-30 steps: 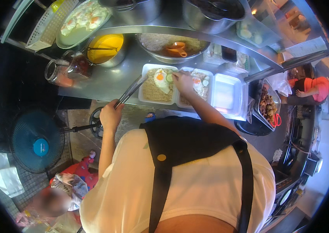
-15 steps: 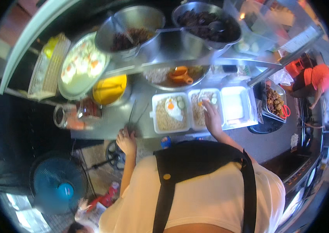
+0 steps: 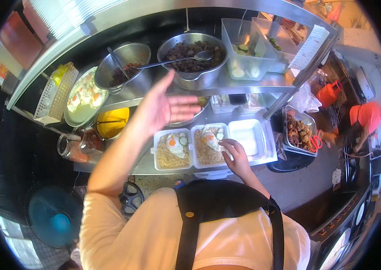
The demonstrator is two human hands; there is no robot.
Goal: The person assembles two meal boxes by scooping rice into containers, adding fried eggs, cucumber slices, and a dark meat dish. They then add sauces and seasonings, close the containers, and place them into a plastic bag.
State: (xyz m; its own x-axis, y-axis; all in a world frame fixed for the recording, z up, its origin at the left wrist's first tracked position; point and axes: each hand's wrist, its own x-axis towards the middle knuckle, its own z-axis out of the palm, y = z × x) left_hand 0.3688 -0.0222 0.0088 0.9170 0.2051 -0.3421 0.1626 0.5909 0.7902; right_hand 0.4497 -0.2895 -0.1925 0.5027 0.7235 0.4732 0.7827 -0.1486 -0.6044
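Note:
My left hand [image 3: 165, 110] is raised over the counter, thumb up and fingers stretched out, holding nothing. Just beyond it stands a metal pot of dark chopped meat [image 3: 195, 56] with a long-handled ladle [image 3: 172, 60] lying across it. My right hand [image 3: 236, 158] hangs at the right edge of the middle foam box [image 3: 210, 146], fingers loosely bent and apart. That box holds rice, a fried egg [image 3: 210, 138] and cucumber slices. Left of it, another foam box [image 3: 172, 150] has the same food. To the right sits an empty white foam box [image 3: 247, 139].
On the upper shelf are a second metal pot [image 3: 129, 67], a tray of fried eggs [image 3: 83, 99] and a clear tub of cucumber [image 3: 249, 54]. Below are a yellow-filled container [image 3: 113, 122], jars [image 3: 71, 148] and a tray of browned meat [image 3: 298, 132] with red-handled scissors. Another person [image 3: 366, 119] bends at far right.
My left hand has left the counter edge and risen forward toward the pots, opening. My right hand has drawn back from over the egg to the box's edge. The view has shifted.

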